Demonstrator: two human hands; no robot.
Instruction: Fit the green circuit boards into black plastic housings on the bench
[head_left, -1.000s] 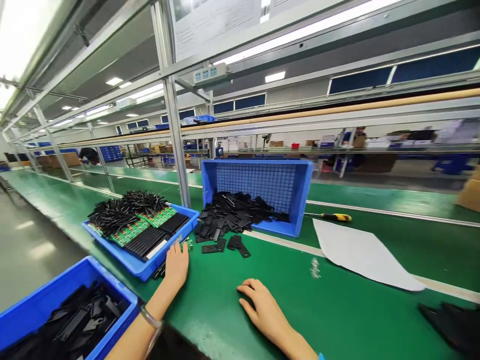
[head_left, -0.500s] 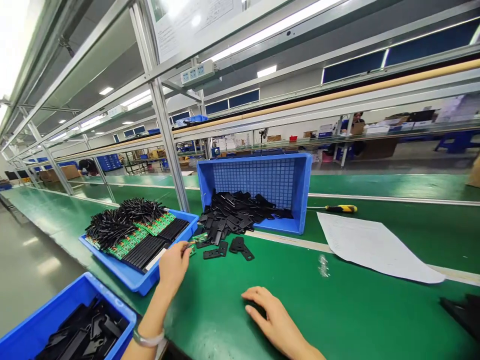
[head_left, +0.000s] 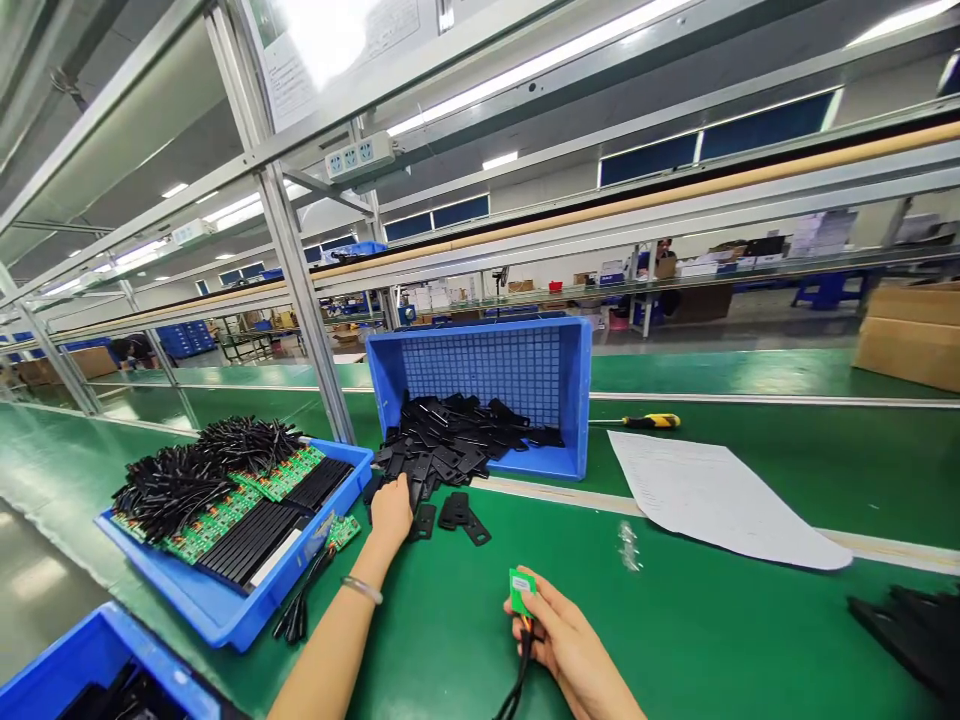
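While right hand (head_left: 568, 643) grips — green board (head_left: 517, 594) under thumb (head_left: 537, 607).

Left hand (head_left: 391, 510): worn ungloved, fully exposed. Behind its grip, wrist encircled by single bangle (head_left: 362, 590): pale grey, narrow, ring-shaped, smooth-looking, closely fitted, brightened along parts of its curve; any fine marking too small to be made out. Farther back from grip, left forearm (head_left: 324, 645) left uncovered down to edge of view. Right hand (head_left: 562, 630): likewise ungloved; behind its grip, bare wrist shown, rest of arm cut off by lower edge.
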